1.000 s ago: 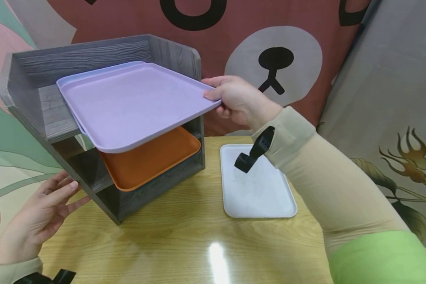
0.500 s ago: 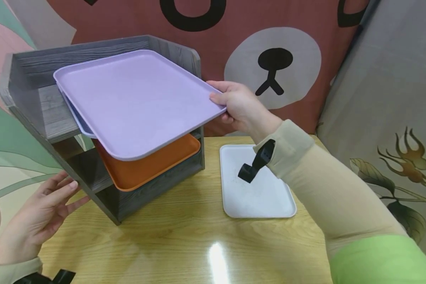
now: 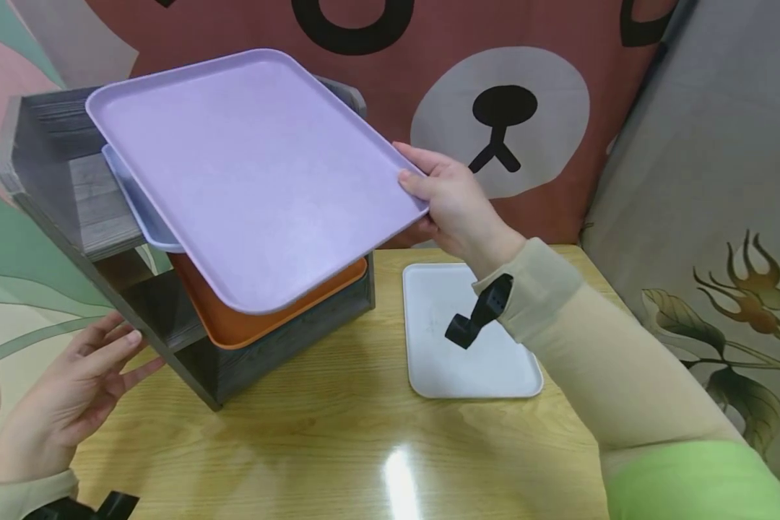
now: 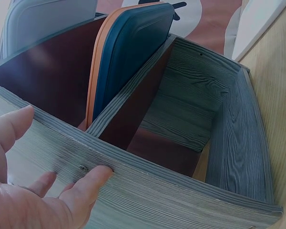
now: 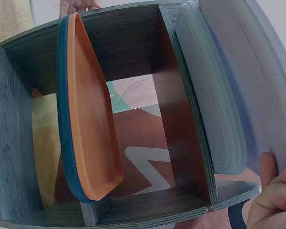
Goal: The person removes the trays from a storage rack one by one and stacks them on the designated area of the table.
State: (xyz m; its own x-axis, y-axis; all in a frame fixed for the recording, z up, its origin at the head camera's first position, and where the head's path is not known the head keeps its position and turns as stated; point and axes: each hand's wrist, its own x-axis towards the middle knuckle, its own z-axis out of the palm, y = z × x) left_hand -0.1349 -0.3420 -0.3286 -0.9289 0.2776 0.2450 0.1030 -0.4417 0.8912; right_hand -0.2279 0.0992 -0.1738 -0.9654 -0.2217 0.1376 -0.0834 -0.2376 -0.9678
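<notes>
My right hand pinches the right edge of a lilac tray, thumb on top and fingers beneath. The tray is raised and tilted above a grey wooden shelf, hiding much of it. Below it, a light blue tray lies on the shelf's top board, mostly covered. An orange tray is stacked on a dark teal tray on the board below. My left hand touches the shelf's left side panel with its fingertips, fingers mostly extended.
A white tray lies on the wooden table, right of the shelf. Behind stands a reddish curtain with a bear print. A pale flowered curtain hangs at the right.
My right hand has drawn the lilac tray slightly right and tilted its far edge up, away from the light blue tray, exposing more of that tray. The left hand has not moved.
</notes>
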